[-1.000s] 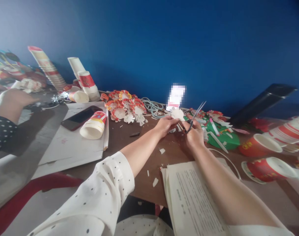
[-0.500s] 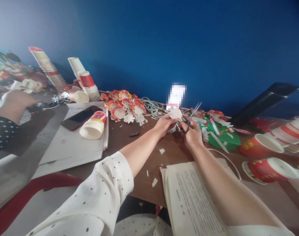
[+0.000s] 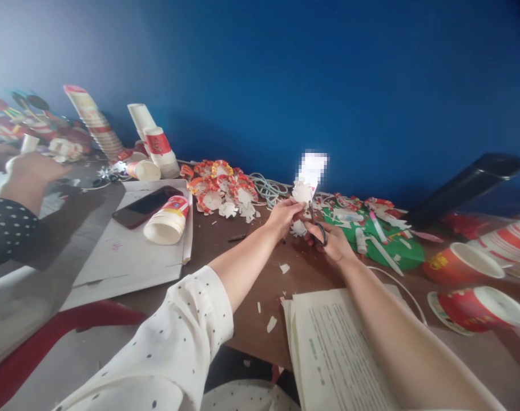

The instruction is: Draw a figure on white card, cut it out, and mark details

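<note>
Between the fingers of my left hand (image 3: 284, 218) is a white paper cutout (image 3: 301, 193) with a notched edge, held up above the table. My right hand (image 3: 331, 244) is closed round the dark handles of a pair of scissors (image 3: 319, 233). The scissor blades point up at the cutout's lower right edge; I cannot tell whether they touch it. Another white notched cutout (image 3: 298, 229) lies just below my hands. To the left is a heap of red and white cutouts (image 3: 221, 185) with curled rims.
On the left, a paper cup (image 3: 166, 221) and a phone (image 3: 145, 206) lie on a white folder (image 3: 127, 251). A co-worker's hand (image 3: 37, 174) is at far left. Printed sheets (image 3: 332, 342) lie in front; a green disc (image 3: 403, 251) and red cups (image 3: 463, 261) are at right.
My right hand has turned the scissors, so the blades now point up toward the cutout instead of up and right. The cutout has tilted to face me. The whole view has shifted slightly.
</note>
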A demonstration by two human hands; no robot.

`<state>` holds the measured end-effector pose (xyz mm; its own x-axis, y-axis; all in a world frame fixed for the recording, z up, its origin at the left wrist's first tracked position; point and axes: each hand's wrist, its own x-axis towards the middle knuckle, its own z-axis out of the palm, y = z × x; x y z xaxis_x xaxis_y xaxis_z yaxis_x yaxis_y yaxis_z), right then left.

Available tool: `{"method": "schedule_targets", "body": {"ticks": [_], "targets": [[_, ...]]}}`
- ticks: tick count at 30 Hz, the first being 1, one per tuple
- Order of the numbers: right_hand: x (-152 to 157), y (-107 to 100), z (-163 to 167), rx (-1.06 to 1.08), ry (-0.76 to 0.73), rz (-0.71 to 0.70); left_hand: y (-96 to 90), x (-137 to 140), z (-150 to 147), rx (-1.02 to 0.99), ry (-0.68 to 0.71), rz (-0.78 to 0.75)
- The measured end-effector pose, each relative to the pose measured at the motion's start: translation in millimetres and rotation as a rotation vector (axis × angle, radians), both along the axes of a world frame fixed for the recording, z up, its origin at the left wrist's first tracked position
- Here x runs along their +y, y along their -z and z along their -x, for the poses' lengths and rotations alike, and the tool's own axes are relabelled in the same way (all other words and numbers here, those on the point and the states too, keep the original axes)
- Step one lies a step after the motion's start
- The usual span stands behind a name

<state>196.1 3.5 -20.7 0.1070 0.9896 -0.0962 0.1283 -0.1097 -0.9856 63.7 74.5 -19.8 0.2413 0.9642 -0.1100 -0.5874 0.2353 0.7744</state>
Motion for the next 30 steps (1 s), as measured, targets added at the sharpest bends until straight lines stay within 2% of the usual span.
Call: {"method": "schedule_targets", "body": {"ticks": [4,13,22,30], "targets": [[-0.3,1.3,-0.5,-0.02,-0.032,0.009,-1.9,-0.1,-0.1,-0.011,-0.011,0.001],[-2.2,0.9,2.8,-0.033,-0.016,-0.074,-4.7,-2.0,-0.6,0.011,-0.021,-0.001],[-2.7,4.5,-1.7,0.015,-0.039,-0.086,-2.4,-0.1,-1.4,0.042,-0.018,-0.031],[0.4,6.1,-1.1,-0.043,-0.007,-0.095,-0.7,-1.4,-2.8,0.043,-0.047,-0.048]]}}
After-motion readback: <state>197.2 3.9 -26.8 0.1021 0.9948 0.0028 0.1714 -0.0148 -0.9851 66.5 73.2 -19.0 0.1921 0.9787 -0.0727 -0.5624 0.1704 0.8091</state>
